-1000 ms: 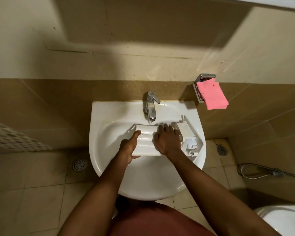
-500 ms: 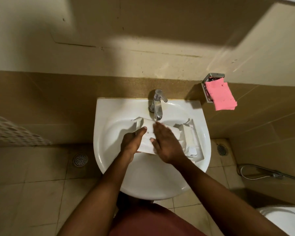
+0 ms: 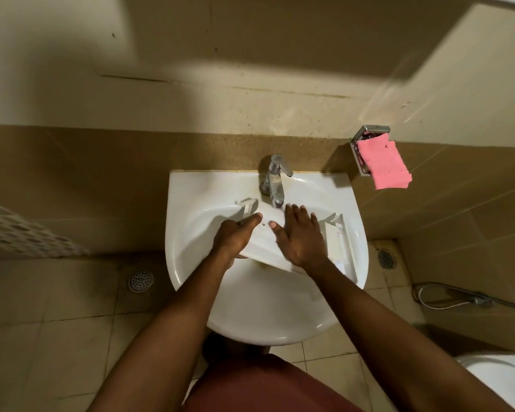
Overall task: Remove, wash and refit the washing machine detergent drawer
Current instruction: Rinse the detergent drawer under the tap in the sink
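white plastic, the detergent drawer [image 3: 265,243] lies tilted in the sink [image 3: 188,209] under the tap [image 3: 275,179]. the left hand [image 3: 235,236] clasps its left edge, thumb on top and fingers curled beneath. the right hand [image 3: 301,237] presses flat on it, fingers straight. a pink cloth [image 3: 384,165] hangs further right.
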